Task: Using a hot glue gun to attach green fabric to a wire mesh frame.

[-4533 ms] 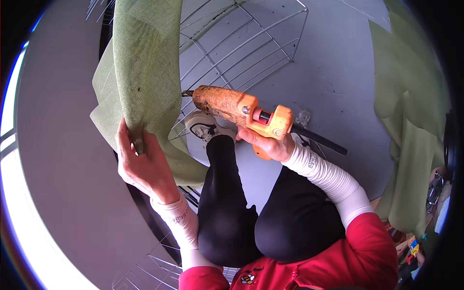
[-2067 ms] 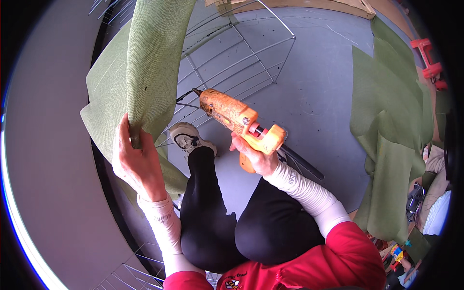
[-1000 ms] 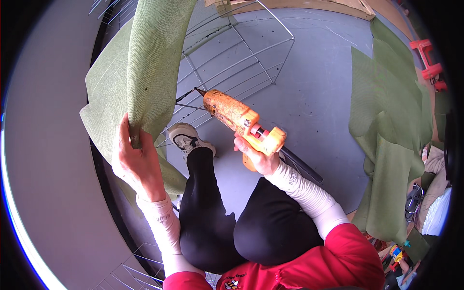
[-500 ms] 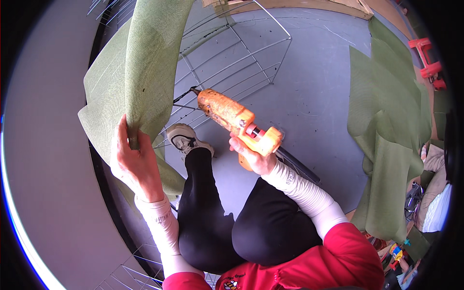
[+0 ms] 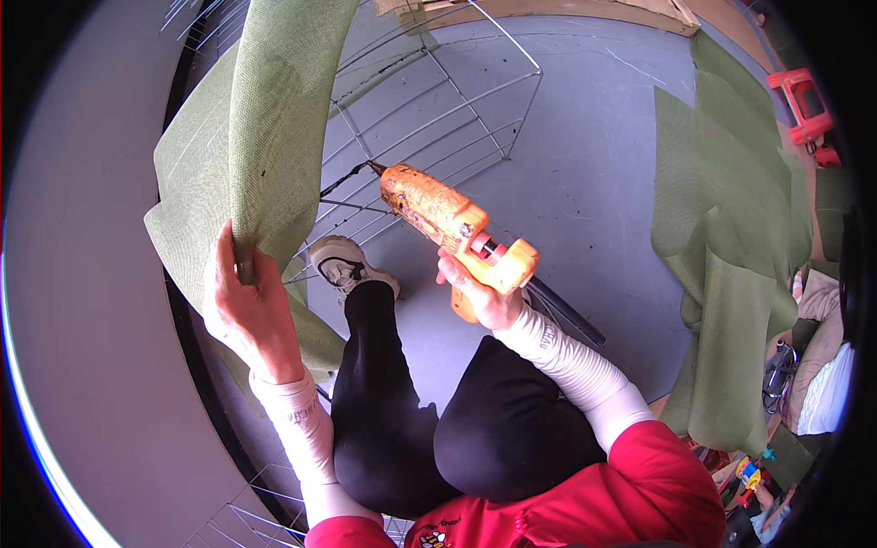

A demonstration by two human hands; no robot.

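Observation:
My left hand [image 5: 251, 315] pinches the lower edge of a green woven mesh fabric [image 5: 274, 137], which hangs in a fold over a wire frame [image 5: 461, 110]. In my right hand [image 5: 482, 290] is an orange glue gun [image 5: 438, 215], its body stained dark. The gun's nozzle points up and left, close to a frame wire coated with dark glue [image 5: 352, 175]. A thick black glue stick [image 5: 571, 315] sticks out of the gun's back end. The far parts of the frame lie partly behind the fabric.
More green fabric [image 5: 722, 247] lies on the grey floor [image 5: 575, 164] at the right. Beyond it is a red plastic object [image 5: 804, 105]. A wooden board [image 5: 548, 13] runs along the top. Another wire frame [image 5: 242, 511] sits at the lower left, beside a grey wall [image 5: 82, 274].
The glue gun's nozzle has drawn slightly right, away from the wire's glued end. My left hand still grips the fabric, which has shifted slightly left in view along with the frame.

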